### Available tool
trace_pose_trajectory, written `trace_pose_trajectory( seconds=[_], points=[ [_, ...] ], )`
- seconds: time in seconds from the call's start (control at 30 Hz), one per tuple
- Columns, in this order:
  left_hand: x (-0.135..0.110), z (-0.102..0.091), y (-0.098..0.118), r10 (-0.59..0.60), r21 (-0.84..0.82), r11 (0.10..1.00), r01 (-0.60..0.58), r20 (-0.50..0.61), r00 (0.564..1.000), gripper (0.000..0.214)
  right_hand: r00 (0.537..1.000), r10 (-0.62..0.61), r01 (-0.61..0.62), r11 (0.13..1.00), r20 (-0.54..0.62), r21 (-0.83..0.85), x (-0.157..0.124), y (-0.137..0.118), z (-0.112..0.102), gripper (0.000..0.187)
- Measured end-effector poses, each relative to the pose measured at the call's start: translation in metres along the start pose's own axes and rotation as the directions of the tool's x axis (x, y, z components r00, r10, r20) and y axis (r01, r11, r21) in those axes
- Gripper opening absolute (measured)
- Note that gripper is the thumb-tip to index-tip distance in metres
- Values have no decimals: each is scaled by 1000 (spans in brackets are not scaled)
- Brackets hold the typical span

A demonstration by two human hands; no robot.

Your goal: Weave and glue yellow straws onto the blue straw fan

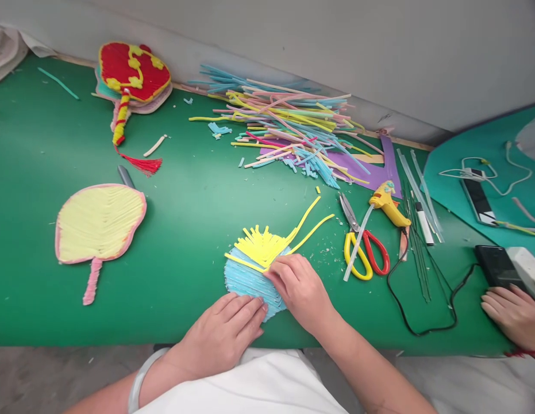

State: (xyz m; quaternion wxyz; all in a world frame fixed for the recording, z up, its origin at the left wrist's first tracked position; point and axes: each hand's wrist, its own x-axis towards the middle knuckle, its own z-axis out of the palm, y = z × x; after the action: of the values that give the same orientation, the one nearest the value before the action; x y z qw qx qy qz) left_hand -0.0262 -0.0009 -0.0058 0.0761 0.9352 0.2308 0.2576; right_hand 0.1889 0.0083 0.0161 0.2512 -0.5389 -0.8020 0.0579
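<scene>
while laying the left hand [228,328], with fingers extended together, on the near part of the blue panel [250,282] by the middle of the table's [185,201] front edge, pinching a yellow strip [245,263] with the fingertips of the right hand [300,287]. showing more yellow strips [262,247] in nested v shapes over the panel's far part, with two long ends jutting toward the back edge. having scissors [354,225] and a glue gun [390,207] to the right of the panel and a pale yellow fan [101,224] to the left. facing a pile of loose strips [288,115] along the back edge, with a red fan [153,80] to its left.
</scene>
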Motion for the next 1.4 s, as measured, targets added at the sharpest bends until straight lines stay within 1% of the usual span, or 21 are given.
trace_pose_trajectory(
  seconds=[0.1,0.2,0.23,0.3,0.37,0.47,0.57,0.67,0.8,0.97,1.2,1.4],
  points=[
    [4,-7,-2,-32,-32,999,31,-42,999,23,998,59,-57,996,-35,63,-1,2,-3,5],
    [11,-14,-4,-74,-19,997,73,-76,994,22,988,147,-142,985,-37,102,1,13,-13,9],
    [14,-16,-4,-84,-11,996,83,-81,993,22,983,181,-177,981,-31,84,2,20,-18,11],
    [19,-17,-4,-93,-4,996,93,-85,992,22,972,237,-237,971,-2,-5,5,36,-28,14],
    [23,-15,-4,-96,-4,995,96,-83,992,23,964,262,-256,960,47,-116,9,55,-36,16],
    [25,-9,-4,-106,0,994,106,-69,992,25,953,265,-231,949,144,-214,16,77,-43,22],
    [23,-2,-4,-117,11,993,118,-70,991,25,945,263,-213,945,194,-247,22,87,-44,21],
    [22,1,-4,-109,38,993,112,-78,991,25,954,237,-183,946,183,-268,23,89,-41,21],
    [22,3,-4,-113,70,991,117,-64,992,27,972,174,-112,935,161,-338,21,87,-39,22],
    [21,3,-2,-138,100,985,141,-39,990,32,977,125,-46,916,175,-399,21,86,-39,22],
    [19,6,1,-200,193,963,187,52,978,40,981,98,-17,902,168,-432,21,88,-40,22],
    [21,4,0,-191,216,961,170,81,978,40,985,87,-13,901,152,-433,20,90,-38,22]
  ],
)
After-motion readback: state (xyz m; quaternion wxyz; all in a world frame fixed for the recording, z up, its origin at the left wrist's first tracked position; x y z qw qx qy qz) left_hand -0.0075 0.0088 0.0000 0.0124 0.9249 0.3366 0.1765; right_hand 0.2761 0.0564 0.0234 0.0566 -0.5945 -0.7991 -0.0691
